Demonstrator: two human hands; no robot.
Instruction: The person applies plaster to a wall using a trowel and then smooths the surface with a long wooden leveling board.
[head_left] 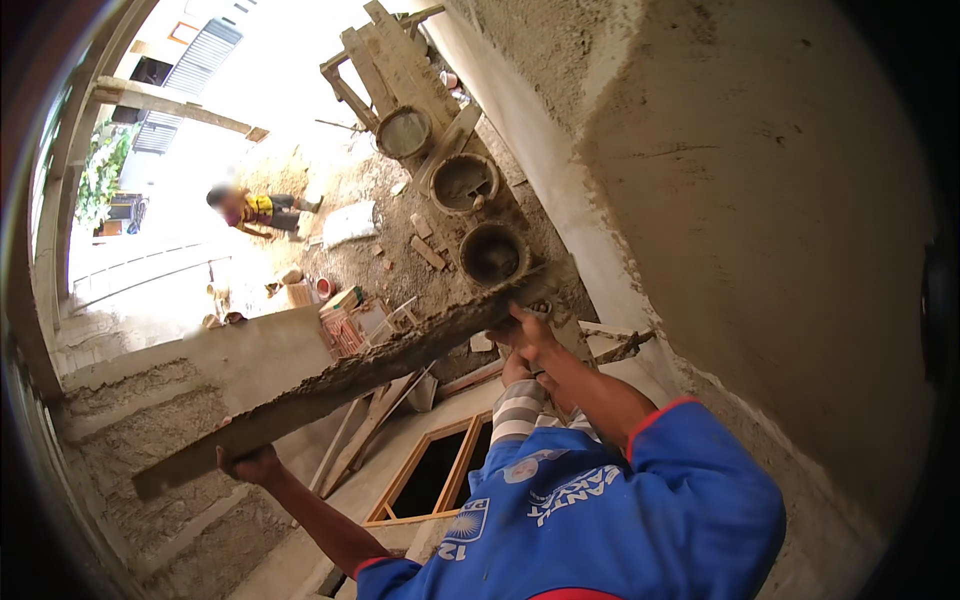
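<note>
A long, straight screed board (330,392) slants across the middle, its left end lower and nearer than its right. Wet grey mortar is caked along its upper edge. Near the board's left end my left hand (252,465) is closed round the lower edge. My right hand (522,335) grips the board close to its other end, with some fingers hidden behind it. Just beyond that end stands a mortar-smeared bucket (494,254). Another bucket (465,184) behind it holds grey mortar and what looks like a tool handle.
A third bucket (403,132) stands on the scaffold planks (385,60). To the right rises a plastered wall (740,250) with a rough, damp patch. A wooden window frame (430,470) lies below the board. Far below left, a person (258,209) is on the ground near stacked bricks (343,328).
</note>
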